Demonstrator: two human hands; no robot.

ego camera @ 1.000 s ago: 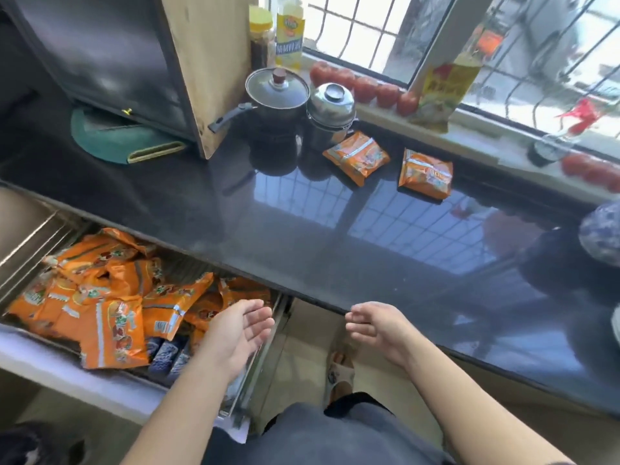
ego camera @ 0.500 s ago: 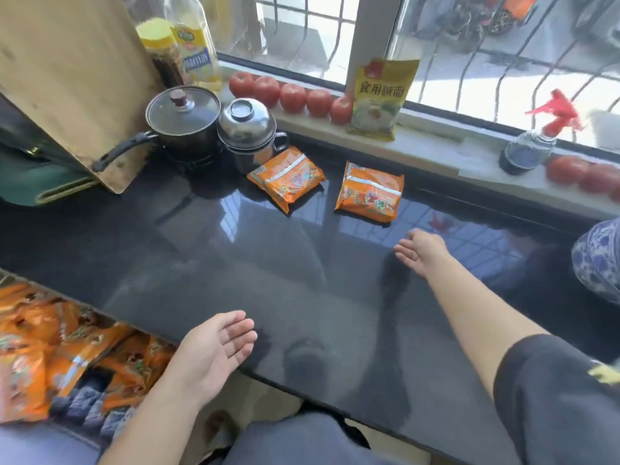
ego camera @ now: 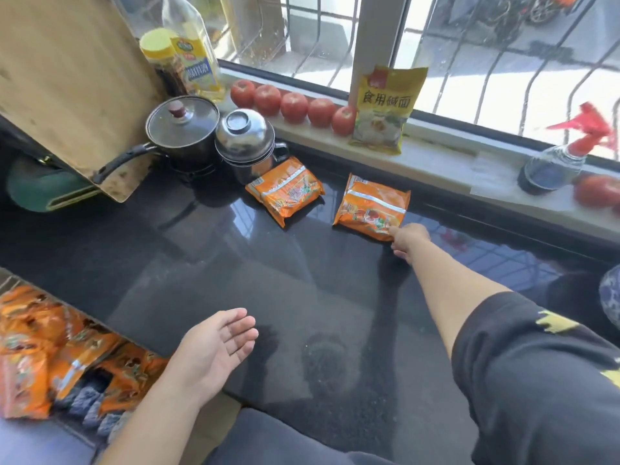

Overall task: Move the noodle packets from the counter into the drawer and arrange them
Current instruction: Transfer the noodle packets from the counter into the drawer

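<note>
A: Where are the packets?

B: Two orange ones lie flat on the dark counter [ego camera: 201,263], well apart from the drawer. The left packet [ego camera: 285,191] sits just beside the steel pot [ego camera: 244,142], turned at an angle. The right packet [ego camera: 371,206] lies near the sill [ego camera: 436,162], below the yellow bag [ego camera: 385,109] that leans on the window frame.

A: And the hands?

B: The right hand [ego camera: 407,241] reaches far across the counter and meets the near right corner of the right packet. The fingertips touch that corner (the hand is seen from behind, so whether they pinch it or only press on it cannot be told). The packet lies flat on the counter.

A: The left?

B: The left hand [ego camera: 218,347] hovers over the near edge of the counter, palm turned up and inward, fingers straight and close together, holding nothing.

A: The drawer?

B: The drawer [ego camera: 27,441] stands open at lower left, below the counter edge. A heap of orange packets [ego camera: 50,347] fills it, lying at mixed angles and overlapping, with some darker packs [ego camera: 87,401] showing under them.

A: What else is around?

B: A black pan [ego camera: 183,129] with a glass lid stands touching the steel pot. A wooden board [ego camera: 67,78] leans behind them, and a green thing [ego camera: 43,189] lies under its lower edge. An oil bottle [ego camera: 193,55] and a yellow-capped jar [ego camera: 161,58] stand in the corner. Five tomatoes [ego camera: 293,107] line the sill, with a spray bottle [ego camera: 557,162] farther right.
</note>
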